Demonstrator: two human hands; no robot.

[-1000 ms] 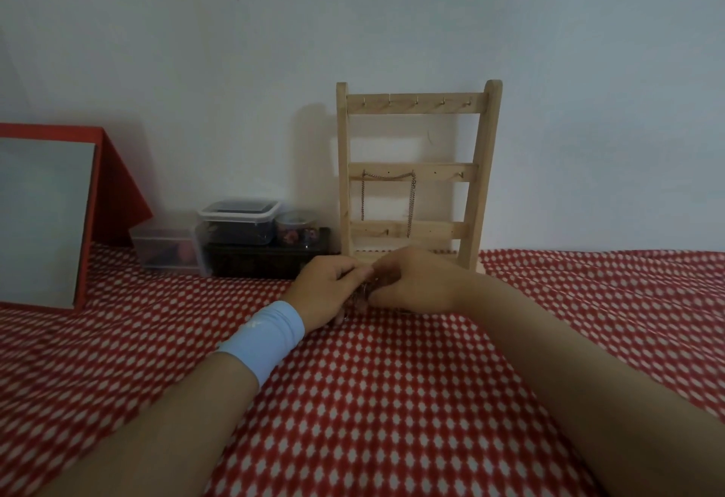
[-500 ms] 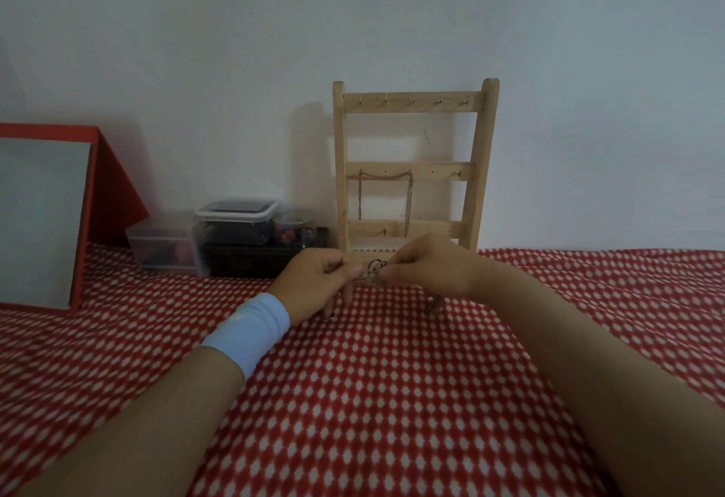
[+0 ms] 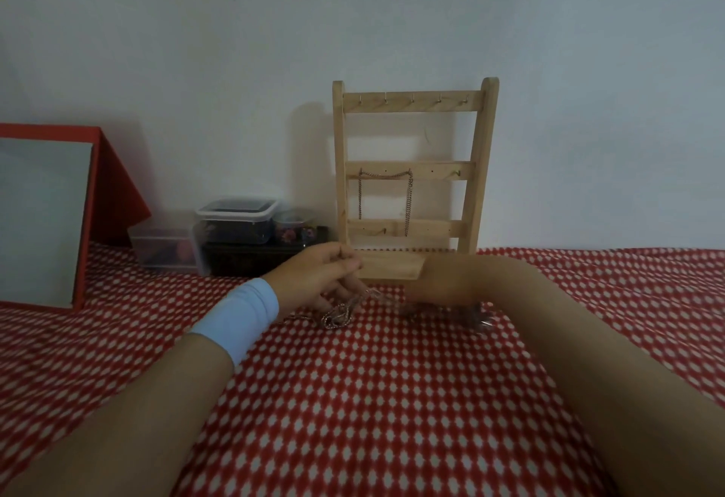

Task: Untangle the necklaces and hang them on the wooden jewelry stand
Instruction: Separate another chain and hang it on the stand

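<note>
while the left hand [image 3: 319,280], fingers curled, pinches the tangled necklaces [image 3: 339,315], the blurred right hand [image 3: 437,284] hides its grip; the pinkish chains lie bunched on the cloth [image 3: 392,386] before the stand [image 3: 412,265].

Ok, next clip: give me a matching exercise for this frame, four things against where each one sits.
Things:
1. hung chain
2. tangled necklaces
3. clear lidded box
4. red-framed panel

Places:
A. at the far left edge of the view
B. on the checked cloth, under the left hand
C. on the middle rail of the stand
D. just left of the stand's base

Pairs: 1-C, 2-B, 3-D, 4-A
</note>
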